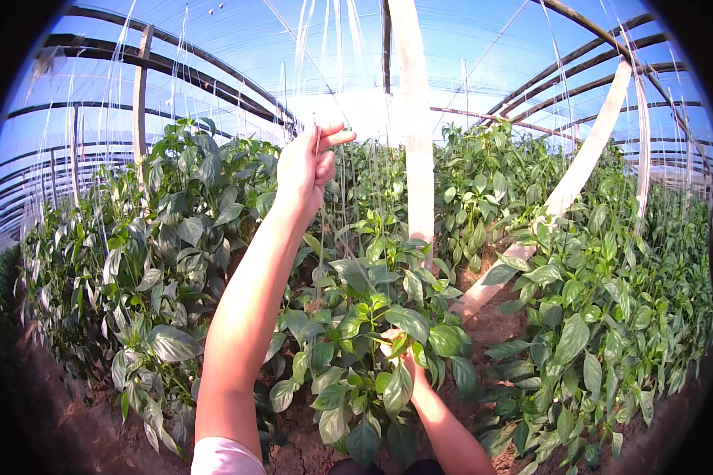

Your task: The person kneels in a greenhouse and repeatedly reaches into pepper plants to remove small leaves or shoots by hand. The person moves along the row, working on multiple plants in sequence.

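Observation:
My left hand [310,160] is raised above the plants with its fingers curled around a thin pale string [322,228], which runs down toward the foliage. Low in front of me, my right hand [399,346] reaches in among the leaves of a pepper plant [362,332]. Its fingertips are by a young stem near the plant's top growth. Leaves cover much of that hand, so its hold is unclear. The plant stands upright, with broad green leaves and lighter new shoots.
A pale upright post [416,136] rises just behind the plant, and a slanted post [588,148] leans at the right. Dense pepper rows [184,237] flank me on reddish soil [499,332]. More hanging strings [338,35] drop from the plastic-covered greenhouse roof with dark poles [172,65].

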A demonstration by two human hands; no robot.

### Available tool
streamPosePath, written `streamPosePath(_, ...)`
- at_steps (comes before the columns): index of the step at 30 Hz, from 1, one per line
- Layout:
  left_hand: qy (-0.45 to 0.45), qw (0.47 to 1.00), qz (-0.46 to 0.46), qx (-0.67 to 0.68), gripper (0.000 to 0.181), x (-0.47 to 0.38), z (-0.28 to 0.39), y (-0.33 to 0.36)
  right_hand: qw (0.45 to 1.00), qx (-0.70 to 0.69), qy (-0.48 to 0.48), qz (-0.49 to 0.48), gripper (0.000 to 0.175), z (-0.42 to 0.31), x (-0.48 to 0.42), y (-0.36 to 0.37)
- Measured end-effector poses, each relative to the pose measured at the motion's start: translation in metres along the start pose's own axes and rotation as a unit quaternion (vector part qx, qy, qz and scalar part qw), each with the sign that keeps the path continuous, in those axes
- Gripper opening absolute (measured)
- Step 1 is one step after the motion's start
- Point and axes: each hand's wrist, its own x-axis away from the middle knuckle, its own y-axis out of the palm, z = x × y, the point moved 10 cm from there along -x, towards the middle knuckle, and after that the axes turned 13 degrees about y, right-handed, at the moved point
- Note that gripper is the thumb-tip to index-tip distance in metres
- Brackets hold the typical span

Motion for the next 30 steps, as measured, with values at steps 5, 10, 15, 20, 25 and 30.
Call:
streamPosePath(5, 0.034, 0.995, -0.044, 0.085, 0.046, 0.050, 0.037, 0.011, 0.977, -0.205, 0.052, 0.014, 0.028, 0.007, 0.000, -0.007)
streamPosePath(10, 0.016, 0.987, -0.015, 0.162, 0.035, 0.126, 0.047, -0.038, 0.982, -0.135, 0.025, 0.127, 0.031, -0.030, -0.010, -0.013)
streamPosePath(15, -0.134, 0.976, 0.029, -0.166, 0.029, 0.226, 0.043, -0.180, 0.969, -0.147, 0.139, 0.140, 0.019, 0.017, -0.007, -0.030)
streamPosePath(20, 0.144, 0.669, 0.227, -0.693, 0.027, 0.239, 0.247, -0.310, 0.954, -0.019, 0.184, 0.236, 0.020, -0.012, -0.014, -0.064)
streamPosePath(25, 0.183, 0.525, 0.158, -0.816, 0.027, 0.243, 0.286, -0.251, 0.924, -0.012, 0.339, 0.176, 0.048, -0.014, -0.017, -0.030)
streamPosePath(30, -0.066, 0.787, -0.026, -0.612, 0.024, 0.266, 0.115, -0.231, 0.918, -0.061, 0.392, -0.008, 0.078, -0.002, -0.012, 0.012)
